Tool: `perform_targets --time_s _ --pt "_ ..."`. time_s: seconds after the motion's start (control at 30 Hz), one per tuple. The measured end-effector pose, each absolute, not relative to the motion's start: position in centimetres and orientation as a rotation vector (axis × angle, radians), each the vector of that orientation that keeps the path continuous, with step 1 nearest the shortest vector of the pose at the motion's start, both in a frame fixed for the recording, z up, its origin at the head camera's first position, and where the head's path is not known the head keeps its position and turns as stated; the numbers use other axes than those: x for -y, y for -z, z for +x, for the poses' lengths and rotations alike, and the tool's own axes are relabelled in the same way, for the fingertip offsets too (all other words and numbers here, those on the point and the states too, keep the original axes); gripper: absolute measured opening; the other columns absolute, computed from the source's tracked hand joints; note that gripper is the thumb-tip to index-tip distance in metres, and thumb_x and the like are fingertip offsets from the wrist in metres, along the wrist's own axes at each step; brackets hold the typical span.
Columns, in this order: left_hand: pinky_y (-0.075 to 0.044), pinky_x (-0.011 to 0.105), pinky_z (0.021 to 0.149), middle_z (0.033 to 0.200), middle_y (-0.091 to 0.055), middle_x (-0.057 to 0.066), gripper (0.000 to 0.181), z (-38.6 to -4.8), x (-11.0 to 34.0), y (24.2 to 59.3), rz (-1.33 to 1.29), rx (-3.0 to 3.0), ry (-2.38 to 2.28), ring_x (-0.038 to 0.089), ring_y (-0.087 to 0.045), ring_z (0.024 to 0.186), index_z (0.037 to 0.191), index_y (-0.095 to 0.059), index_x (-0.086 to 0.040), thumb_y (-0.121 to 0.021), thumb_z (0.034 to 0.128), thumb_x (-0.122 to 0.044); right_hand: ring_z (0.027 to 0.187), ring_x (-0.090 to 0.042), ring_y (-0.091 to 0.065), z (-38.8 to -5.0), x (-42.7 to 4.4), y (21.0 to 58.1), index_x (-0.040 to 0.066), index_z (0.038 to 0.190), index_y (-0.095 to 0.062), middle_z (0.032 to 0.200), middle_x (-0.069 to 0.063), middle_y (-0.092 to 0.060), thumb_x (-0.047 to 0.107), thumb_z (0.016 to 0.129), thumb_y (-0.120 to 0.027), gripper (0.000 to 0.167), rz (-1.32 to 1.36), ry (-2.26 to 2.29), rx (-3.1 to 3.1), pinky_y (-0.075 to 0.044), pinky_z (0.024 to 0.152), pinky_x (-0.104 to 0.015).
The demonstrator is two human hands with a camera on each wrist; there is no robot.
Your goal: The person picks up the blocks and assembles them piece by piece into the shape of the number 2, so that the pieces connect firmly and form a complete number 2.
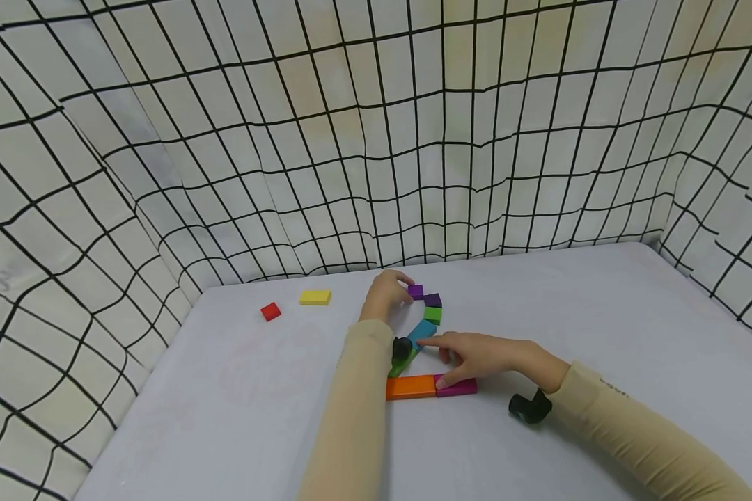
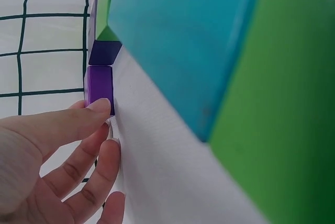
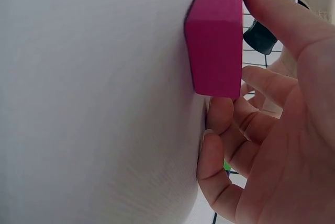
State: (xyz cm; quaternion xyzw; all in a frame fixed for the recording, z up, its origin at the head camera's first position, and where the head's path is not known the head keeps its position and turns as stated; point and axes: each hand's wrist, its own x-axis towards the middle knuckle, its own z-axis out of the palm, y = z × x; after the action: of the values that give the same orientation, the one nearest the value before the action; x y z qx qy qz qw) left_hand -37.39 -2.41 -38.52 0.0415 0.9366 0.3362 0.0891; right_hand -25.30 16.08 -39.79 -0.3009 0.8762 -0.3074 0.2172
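Observation:
Left hand pinches a small purple block between thumb and index finger, at the far end of a curved row on the white table. Below it in the row come a dark purple block, a small green block, a blue block and a longer green block, partly hidden by the left wrist camera. An orange block and a magenta block form the row's near base. With its thumb on the magenta block, the right hand stretches its index finger to the blue block.
A red block and a yellow block lie apart on the left of the white table. Black netting over white walls stands behind and beside the table. The right wrist camera hangs near the right sleeve.

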Motion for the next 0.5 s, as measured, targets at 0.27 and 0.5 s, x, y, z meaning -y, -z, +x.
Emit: perform_targets --time_s 0.27,0.5 --pt "-0.048 0.043 0.100 0.121 -0.069 0.011 0.037 -37.77 2.41 38.71 0.111 -2.764 -0.990 0.027 -0.060 0.111 0.122 -0.075 -0.012 -0.077 0.0871 -0.001 0.089 -0.017 -0.050 -25.41 -16.12 39.95 0.012 0.155 -0.045 0.099 0.001 -0.053 0.031 0.091 -0.080 0.076 -0.830 0.842 -2.426 -0.046 0.074 -0.030" --pt "-0.048 0.043 0.100 0.127 -0.067 0.011 0.039 -37.58 2.47 38.38 0.114 -2.764 -0.988 0.028 -0.059 0.114 0.122 -0.075 -0.013 -0.078 0.0857 -0.001 0.090 -0.017 -0.050 -25.48 -16.13 40.03 0.013 0.155 -0.045 0.099 0.001 -0.053 0.031 0.090 -0.080 0.076 -0.831 0.840 -2.430 -0.046 0.075 -0.030"
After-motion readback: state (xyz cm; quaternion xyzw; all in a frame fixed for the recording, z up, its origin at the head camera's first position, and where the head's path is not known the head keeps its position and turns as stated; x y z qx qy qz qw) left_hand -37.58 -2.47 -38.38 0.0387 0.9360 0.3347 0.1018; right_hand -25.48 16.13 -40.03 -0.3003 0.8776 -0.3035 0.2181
